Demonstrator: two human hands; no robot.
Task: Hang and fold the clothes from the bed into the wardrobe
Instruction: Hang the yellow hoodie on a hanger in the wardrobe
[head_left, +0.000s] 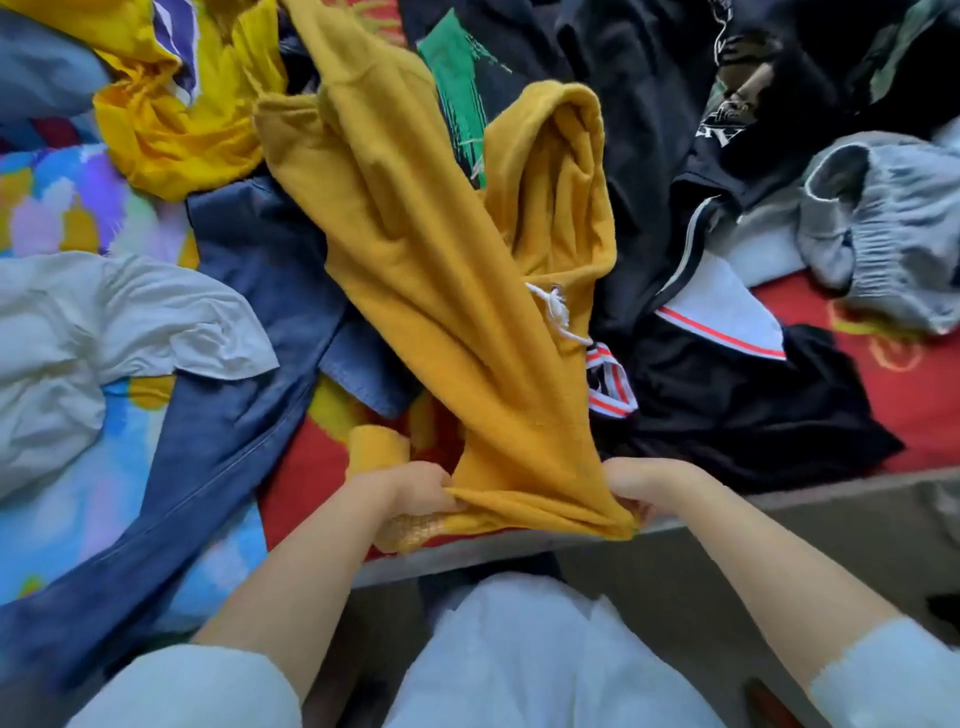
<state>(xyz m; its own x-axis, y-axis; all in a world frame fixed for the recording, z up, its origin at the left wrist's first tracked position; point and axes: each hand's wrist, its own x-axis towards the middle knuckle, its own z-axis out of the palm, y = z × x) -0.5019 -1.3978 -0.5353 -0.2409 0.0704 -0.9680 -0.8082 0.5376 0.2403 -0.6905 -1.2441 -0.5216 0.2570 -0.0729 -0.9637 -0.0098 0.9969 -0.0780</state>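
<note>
Gripping mustard hoodie (457, 291) hem at lower centre: left hand (415, 491), right hand (636, 486) both pinch cloth. Risk: lifting drags denim garment (249, 332) underneath, drawstring (558, 312) snags.

mustard hoodie (441, 291) stretched over clothes pile on bed, hem raised, hood up.

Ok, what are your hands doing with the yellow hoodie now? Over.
Left hand and right hand both grip the mustard hoodie at one edge. Hoodie stretched over the pile on the bed. Denim shirt beneath it, black clothes alongside.
</note>
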